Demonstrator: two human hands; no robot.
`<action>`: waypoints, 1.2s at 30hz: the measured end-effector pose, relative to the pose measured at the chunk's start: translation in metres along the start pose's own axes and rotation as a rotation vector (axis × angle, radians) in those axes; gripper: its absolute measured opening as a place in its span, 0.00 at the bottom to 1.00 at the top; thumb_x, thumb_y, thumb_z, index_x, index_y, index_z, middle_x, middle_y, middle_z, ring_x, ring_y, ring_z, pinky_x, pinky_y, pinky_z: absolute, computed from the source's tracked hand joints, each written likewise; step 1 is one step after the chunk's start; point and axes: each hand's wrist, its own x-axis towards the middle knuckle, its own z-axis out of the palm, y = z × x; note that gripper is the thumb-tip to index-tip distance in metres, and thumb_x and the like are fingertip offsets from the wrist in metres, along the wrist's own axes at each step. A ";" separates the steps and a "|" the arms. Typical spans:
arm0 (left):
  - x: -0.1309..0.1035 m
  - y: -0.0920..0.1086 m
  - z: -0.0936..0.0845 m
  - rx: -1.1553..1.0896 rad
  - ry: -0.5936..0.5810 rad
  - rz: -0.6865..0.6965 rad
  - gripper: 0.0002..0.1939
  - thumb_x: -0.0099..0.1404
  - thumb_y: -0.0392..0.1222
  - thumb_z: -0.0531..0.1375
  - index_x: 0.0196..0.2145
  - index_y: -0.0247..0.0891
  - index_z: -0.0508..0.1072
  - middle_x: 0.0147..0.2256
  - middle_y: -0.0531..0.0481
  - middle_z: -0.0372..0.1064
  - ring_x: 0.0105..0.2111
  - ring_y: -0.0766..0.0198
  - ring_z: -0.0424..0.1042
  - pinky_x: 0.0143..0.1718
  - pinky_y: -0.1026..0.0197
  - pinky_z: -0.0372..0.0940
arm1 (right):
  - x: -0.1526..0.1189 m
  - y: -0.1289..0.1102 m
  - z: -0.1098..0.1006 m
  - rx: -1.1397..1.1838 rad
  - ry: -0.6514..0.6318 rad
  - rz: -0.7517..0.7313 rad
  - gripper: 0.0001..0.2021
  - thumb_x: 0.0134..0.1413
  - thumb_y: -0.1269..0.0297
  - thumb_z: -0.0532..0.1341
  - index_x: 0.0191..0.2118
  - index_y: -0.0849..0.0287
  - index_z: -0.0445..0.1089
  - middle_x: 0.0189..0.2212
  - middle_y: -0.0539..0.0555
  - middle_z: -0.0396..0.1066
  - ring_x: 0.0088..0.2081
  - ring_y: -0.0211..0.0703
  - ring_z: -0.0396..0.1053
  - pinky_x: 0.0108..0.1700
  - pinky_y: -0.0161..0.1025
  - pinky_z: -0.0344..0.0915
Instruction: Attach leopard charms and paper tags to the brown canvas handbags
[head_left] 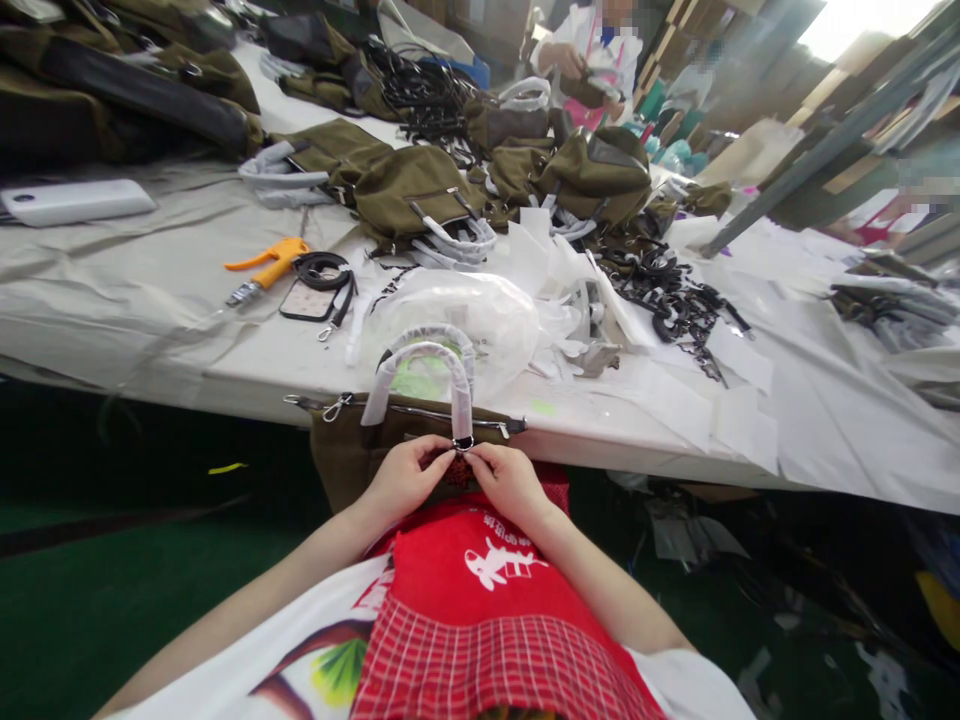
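Observation:
An olive-green handbag [341, 455] leans against the table's front edge, with a zipper along its top. Two wrapped handles rise from it; the nearer handle [460, 390] ends at a metal ring [463, 443]. My left hand [409, 472] pinches at the base of this handle from the left. From the right, my right hand [510, 482] closes thumb and finger at the same spot, fingertips almost meeting the left ones. Whatever small part lies between the fingertips is hidden. A clear plastic bag [487, 310] lies just behind the handles.
Behind are several olive bags [412, 190], an orange air gun [274, 262], a coiled black strap [324, 270] over a phone [306, 302], black straps with clips [675, 290] and white paper sheets [679, 400]. A white case [79, 203] lies left. A person [592, 50] stands across the table.

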 end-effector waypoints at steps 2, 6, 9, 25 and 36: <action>0.000 0.000 0.000 0.060 0.027 0.011 0.13 0.62 0.49 0.59 0.34 0.38 0.79 0.34 0.47 0.79 0.34 0.56 0.76 0.39 0.59 0.68 | 0.000 0.001 0.002 -0.002 -0.006 -0.003 0.12 0.65 0.63 0.55 0.39 0.54 0.76 0.35 0.51 0.79 0.35 0.42 0.75 0.38 0.34 0.63; 0.001 -0.006 0.002 0.235 0.096 0.116 0.13 0.64 0.49 0.58 0.32 0.40 0.78 0.33 0.48 0.78 0.34 0.57 0.75 0.40 0.59 0.66 | 0.000 0.001 0.006 -0.014 0.001 -0.008 0.13 0.65 0.61 0.54 0.37 0.54 0.76 0.35 0.51 0.79 0.36 0.42 0.75 0.38 0.34 0.63; -0.001 -0.006 0.002 0.314 0.145 0.188 0.14 0.67 0.48 0.56 0.33 0.39 0.77 0.34 0.47 0.77 0.36 0.57 0.74 0.41 0.59 0.65 | -0.002 0.000 0.006 -0.040 0.078 0.024 0.11 0.63 0.59 0.57 0.38 0.55 0.76 0.30 0.50 0.77 0.31 0.40 0.73 0.35 0.34 0.62; 0.004 0.005 -0.007 -0.019 -0.023 -0.023 0.20 0.63 0.57 0.55 0.25 0.38 0.70 0.20 0.53 0.67 0.21 0.64 0.66 0.25 0.63 0.61 | 0.001 -0.004 0.007 -0.295 0.165 -0.188 0.15 0.67 0.56 0.52 0.46 0.51 0.76 0.32 0.52 0.73 0.33 0.37 0.69 0.36 0.32 0.60; 0.000 0.014 -0.006 -0.042 -0.085 -0.035 0.12 0.59 0.50 0.60 0.29 0.39 0.73 0.22 0.54 0.69 0.19 0.67 0.63 0.21 0.65 0.58 | 0.004 -0.004 0.008 -0.201 0.226 -0.123 0.13 0.65 0.62 0.53 0.41 0.56 0.76 0.33 0.55 0.74 0.35 0.40 0.70 0.40 0.35 0.63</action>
